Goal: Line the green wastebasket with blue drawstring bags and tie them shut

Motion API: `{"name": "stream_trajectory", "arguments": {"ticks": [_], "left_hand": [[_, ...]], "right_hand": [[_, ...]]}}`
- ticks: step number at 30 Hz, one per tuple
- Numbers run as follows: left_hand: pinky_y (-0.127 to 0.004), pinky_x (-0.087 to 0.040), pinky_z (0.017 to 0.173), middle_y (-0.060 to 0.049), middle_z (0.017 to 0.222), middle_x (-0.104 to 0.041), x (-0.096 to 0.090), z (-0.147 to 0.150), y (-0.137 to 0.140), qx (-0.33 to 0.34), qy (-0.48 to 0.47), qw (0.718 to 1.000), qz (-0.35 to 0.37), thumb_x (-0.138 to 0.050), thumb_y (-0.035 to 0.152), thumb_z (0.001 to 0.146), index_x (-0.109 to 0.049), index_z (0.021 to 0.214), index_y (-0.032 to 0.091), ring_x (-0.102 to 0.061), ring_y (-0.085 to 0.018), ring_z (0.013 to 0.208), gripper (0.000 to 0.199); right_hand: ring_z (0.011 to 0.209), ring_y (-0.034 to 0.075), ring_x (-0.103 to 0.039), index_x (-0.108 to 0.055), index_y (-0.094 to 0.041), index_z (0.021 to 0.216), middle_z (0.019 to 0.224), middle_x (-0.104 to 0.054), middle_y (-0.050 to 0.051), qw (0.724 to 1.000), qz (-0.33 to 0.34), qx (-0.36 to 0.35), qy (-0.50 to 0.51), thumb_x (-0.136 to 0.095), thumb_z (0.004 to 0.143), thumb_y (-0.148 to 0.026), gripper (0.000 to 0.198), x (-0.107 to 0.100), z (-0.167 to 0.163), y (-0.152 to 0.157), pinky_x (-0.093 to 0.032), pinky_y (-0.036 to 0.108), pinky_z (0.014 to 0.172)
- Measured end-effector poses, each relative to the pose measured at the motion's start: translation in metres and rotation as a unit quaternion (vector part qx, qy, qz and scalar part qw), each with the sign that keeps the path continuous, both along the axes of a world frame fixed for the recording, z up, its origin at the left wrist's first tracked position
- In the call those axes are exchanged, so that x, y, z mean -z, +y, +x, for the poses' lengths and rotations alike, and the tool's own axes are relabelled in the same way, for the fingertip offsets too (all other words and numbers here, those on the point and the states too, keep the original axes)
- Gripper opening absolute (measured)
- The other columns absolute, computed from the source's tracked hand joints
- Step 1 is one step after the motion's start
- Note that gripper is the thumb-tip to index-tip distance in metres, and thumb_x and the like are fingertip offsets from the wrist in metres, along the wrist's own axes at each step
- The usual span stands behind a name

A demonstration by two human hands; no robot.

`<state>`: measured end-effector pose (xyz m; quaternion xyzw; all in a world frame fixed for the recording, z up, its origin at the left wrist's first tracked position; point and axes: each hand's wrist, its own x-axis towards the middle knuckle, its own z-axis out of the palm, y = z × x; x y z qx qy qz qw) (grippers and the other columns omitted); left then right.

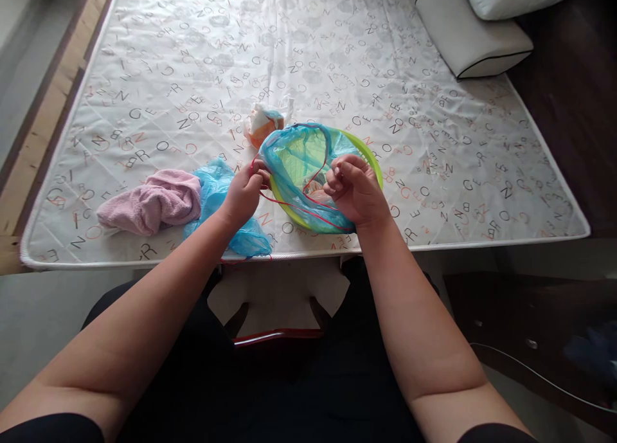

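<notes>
A yellow-green basket (pixel 377 168) stands near the mattress's front edge, lined with a blue plastic bag (pixel 284 163) that folds over its rim. A thin red drawstring (pixel 308 209) runs loosely around and across the bag's mouth. My left hand (pixel 247 191) is closed at the left rim, pinching the drawstring, which loops out on both sides of the fingers. Over the right side of the basket, my right hand (pixel 355 189) has its fingers curled and pinched; what they hold, if anything, is hidden. Something pale orange lies inside the bag, partly covered by the right hand.
The basket rests on a white letter-print mattress (pixel 202 70). Left of it lie a pink towel (pixel 152 202) and another crumpled blue plastic bag (pixel 250 237). Behind it sits a small orange-and-white plastic packet (pixel 264 125). Pillows (pixel 472 35) occupy the back right corner.
</notes>
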<state>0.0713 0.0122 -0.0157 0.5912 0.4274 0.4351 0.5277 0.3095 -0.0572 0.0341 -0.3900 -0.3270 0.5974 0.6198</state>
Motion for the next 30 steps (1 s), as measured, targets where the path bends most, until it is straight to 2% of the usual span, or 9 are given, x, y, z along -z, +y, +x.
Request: {"name": "stream_trajectory", "arguments": {"ticks": [8,13,22,26,30], "left_hand": [[-0.031,-0.062,0.072,-0.001,0.075,-0.066,0.0009,0.0002,-0.0005,-0.005,0.010,1.000,0.004,-0.053,0.027,0.070,-0.061,0.078,0.022,-0.065,-0.018,0.073,0.012],[-0.031,-0.061,0.072,-0.001,0.076,-0.066,0.0012,0.0004,-0.0002,-0.002,0.005,1.000,0.005,-0.053,0.027,0.071,-0.060,0.078,0.022,-0.065,-0.017,0.073,0.011],[-0.031,-0.061,0.072,-0.001,0.076,-0.065,0.0037,0.0002,0.0002,-0.002,0.004,1.000,0.003,-0.054,0.027,0.071,-0.060,0.079,0.022,-0.064,-0.017,0.073,0.011],[-0.030,-0.061,0.071,0.000,0.075,-0.062,0.0045,-0.0003,0.0009,-0.007,0.009,1.000,0.003,-0.055,0.027,0.072,-0.059,0.078,0.022,-0.062,-0.017,0.072,0.008],[-0.029,-0.061,0.070,0.000,0.076,-0.061,0.0042,0.0003,0.0004,-0.005,0.012,1.000,0.006,-0.056,0.026,0.073,-0.059,0.079,0.022,-0.062,-0.017,0.073,0.007]], "right_hand": [[0.056,0.007,-0.040,-0.055,-0.025,0.078,0.072,-0.050,-0.007,1.000,0.002,-0.023,0.019,-0.091,0.081,-0.056,0.047,-0.0035,0.0002,-0.0004,-0.037,0.027,0.052],[0.056,0.007,-0.037,-0.054,-0.024,0.076,0.071,-0.047,-0.007,1.000,0.011,-0.019,0.004,-0.094,0.076,-0.049,0.047,-0.0003,0.0008,-0.0009,-0.035,0.026,0.054],[0.061,0.008,-0.039,-0.050,-0.024,0.076,0.076,-0.047,-0.006,0.999,0.027,-0.027,-0.008,-0.095,0.073,-0.047,0.050,-0.0002,0.0013,-0.0032,-0.040,0.026,0.058],[0.063,0.008,-0.041,-0.053,-0.025,0.078,0.081,-0.050,-0.006,0.998,0.031,-0.056,0.010,-0.097,0.070,-0.047,0.050,-0.0009,0.0017,-0.0052,-0.044,0.027,0.060],[0.063,0.008,-0.042,-0.062,-0.026,0.084,0.082,-0.054,-0.006,0.998,0.025,-0.051,0.023,-0.098,0.070,-0.044,0.043,0.0005,0.0017,-0.0042,-0.045,0.027,0.060]]}}
